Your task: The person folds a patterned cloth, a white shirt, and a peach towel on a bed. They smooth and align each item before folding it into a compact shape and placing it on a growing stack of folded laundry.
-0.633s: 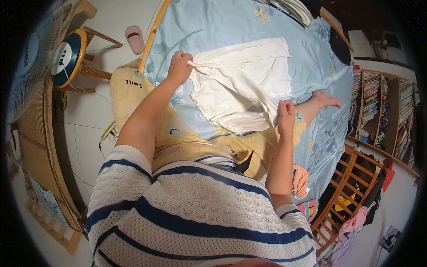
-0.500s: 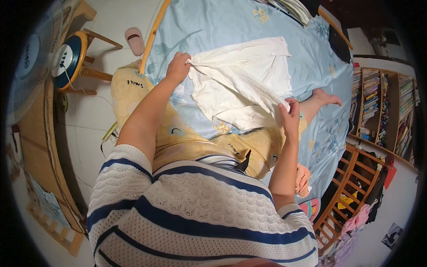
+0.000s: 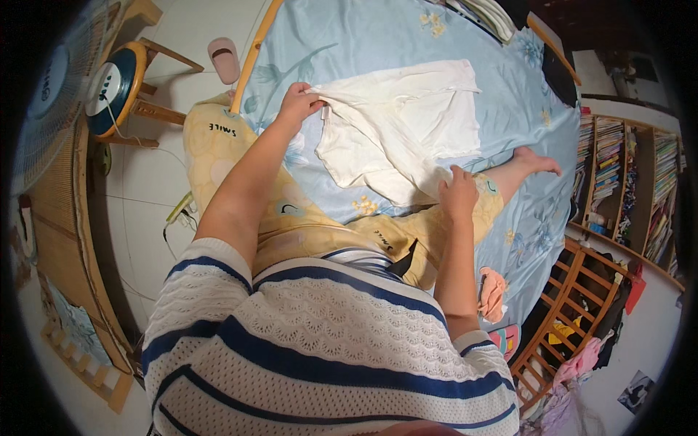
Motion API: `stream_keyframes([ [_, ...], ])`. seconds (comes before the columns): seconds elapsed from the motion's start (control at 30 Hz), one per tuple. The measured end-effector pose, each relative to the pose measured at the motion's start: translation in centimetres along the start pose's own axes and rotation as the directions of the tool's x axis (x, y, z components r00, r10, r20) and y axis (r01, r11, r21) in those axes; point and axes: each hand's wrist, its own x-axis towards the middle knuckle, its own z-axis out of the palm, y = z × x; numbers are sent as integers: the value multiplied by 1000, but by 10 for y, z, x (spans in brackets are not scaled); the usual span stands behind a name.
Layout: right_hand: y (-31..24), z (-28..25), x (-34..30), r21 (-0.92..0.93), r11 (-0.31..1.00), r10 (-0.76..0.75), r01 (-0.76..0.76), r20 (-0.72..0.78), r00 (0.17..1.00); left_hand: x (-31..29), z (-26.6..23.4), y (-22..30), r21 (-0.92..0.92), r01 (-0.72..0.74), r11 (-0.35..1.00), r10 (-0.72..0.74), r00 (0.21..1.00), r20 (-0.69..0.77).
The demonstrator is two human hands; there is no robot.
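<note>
A thin white garment (image 3: 392,123), apparently a shirt, lies spread on the bed in front of me with one side folded diagonally over. My left hand (image 3: 298,105) pinches its upper left corner, where a small pale tag hangs by the fingers. At the near right edge my right hand (image 3: 459,195) is closed on the cloth, its fingertips partly hidden. Both forearms reach forward over my yellow patterned trousers (image 3: 313,225).
Light blue floral bedding (image 3: 356,36) surrounds the garment. A peach cloth (image 3: 492,294) lies by my right elbow. Left of the bed are a fan (image 3: 54,94), a round stool (image 3: 120,87) and a pink slipper (image 3: 224,60). A bookshelf (image 3: 632,182) stands at right.
My right hand has moved slightly left and nearer to me, lowering its edge of the garment. The raised fold now lies flatter. My left hand still grips the corner, shifted slightly right.
</note>
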Motion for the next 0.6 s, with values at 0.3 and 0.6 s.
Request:
stream_keyframes([
  [0.3,-152,43,-12,359,785,-588,505,177,789,8,-7,3,-14,65,998,-62,989,134],
  [0.6,-178,97,-5,334,799,-574,500,175,800,-4,-1,6,-50,37,998,-26,977,214],
])
